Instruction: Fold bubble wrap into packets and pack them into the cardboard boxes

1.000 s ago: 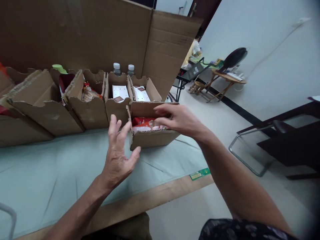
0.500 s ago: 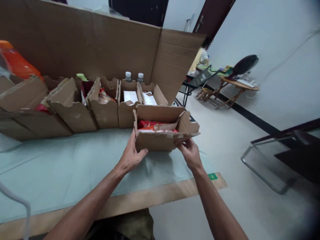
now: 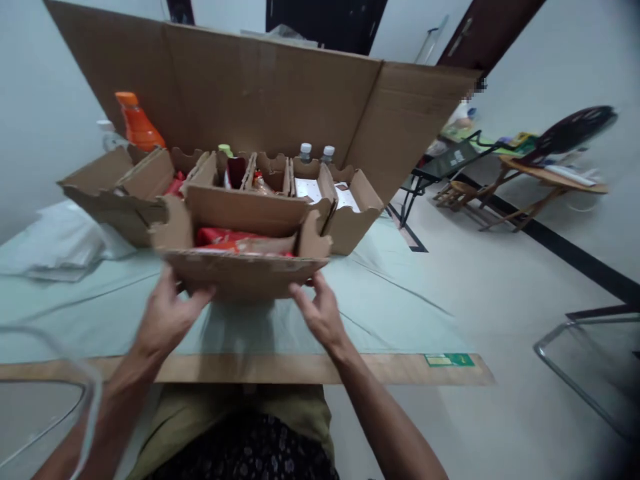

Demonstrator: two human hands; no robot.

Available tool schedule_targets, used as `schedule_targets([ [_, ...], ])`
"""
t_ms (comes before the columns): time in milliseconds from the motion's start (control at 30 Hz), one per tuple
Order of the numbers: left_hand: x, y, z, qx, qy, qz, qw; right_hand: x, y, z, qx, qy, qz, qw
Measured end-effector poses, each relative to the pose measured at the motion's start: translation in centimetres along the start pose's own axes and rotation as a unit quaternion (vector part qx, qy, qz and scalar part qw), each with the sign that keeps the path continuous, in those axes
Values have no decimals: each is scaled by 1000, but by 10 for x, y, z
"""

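Observation:
Between my hands is an open cardboard box [image 3: 240, 275], raised above the table with its long side toward me. Inside it lie red packets [image 3: 225, 238], partly hidden by the front wall. My left hand [image 3: 173, 310] grips the box's lower left corner, thumb on the front. At the lower right corner, my right hand [image 3: 320, 308] has its thumb in front and its fingers tucked under or behind. Just beyond stands a row of similar cardboard boxes [image 3: 357, 230], holding white boxes [image 3: 347, 197], a red packet [image 3: 175, 185] and other goods.
A tall cardboard panel [image 3: 270, 93] stands behind the row. Bottles, one with orange liquid [image 3: 140, 127], rise behind the boxes. White plastic bags [image 3: 70, 240] lie on the left of the pale green tablecloth [image 3: 390, 307]. A folding chair [image 3: 450, 160] and wooden table [image 3: 555, 177] stand at right.
The box has moved left along the table in both hands, from the row's right end to in front of its middle. My view has turned left.

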State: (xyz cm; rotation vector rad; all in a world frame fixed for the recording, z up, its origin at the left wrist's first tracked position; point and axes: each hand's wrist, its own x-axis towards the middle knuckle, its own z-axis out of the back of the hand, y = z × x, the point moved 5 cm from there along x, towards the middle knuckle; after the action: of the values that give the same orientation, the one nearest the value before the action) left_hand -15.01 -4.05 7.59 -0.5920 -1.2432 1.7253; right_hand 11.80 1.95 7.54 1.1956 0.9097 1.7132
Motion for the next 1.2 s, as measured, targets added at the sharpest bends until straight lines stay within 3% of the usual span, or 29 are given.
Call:
schedule_targets([
  [100,-16,-18,-40,-65,50,-70,994,-15,-8,35,-51,-93,-31,994],
  [167,-37,-13,-53,-63,93,-94,989,-37,-8,52,-101,-134,-39,985],
  [233,-52,4,-44,-59,82,-77,992,-54,-6,47,-110,-116,-34,986],
  [300,-50,25,-21,-54,36,-32,997,-54,-4,21,-84,-61,-25,994],
  [400,-28,43,3,-57,-14,2,998,-28,-5,-18,-44,-17,-4,999],
  [467,-16,46,2,-59,-23,0,998,-8,-12,-28,-26,-21,3,999],
  [567,-16,48,-17,-48,11,-7,999,1,-31,-20,-19,-29,-14,999],
  [667,-28,55,-26,-35,47,-11,998,-13,-53,-7,-27,-30,-51,998],
  [900,-30,89,-9,-9,49,26,998,-42,-86,-12,-20,-38,-113,993],
  [1033,-29,97,-16,10,60,43,997,-44,-87,-10,-57,-62,-88,993],
  [1200,-29,96,-26,4,63,51,997,-47,-85,-15,-87,-41,-44,994],
])
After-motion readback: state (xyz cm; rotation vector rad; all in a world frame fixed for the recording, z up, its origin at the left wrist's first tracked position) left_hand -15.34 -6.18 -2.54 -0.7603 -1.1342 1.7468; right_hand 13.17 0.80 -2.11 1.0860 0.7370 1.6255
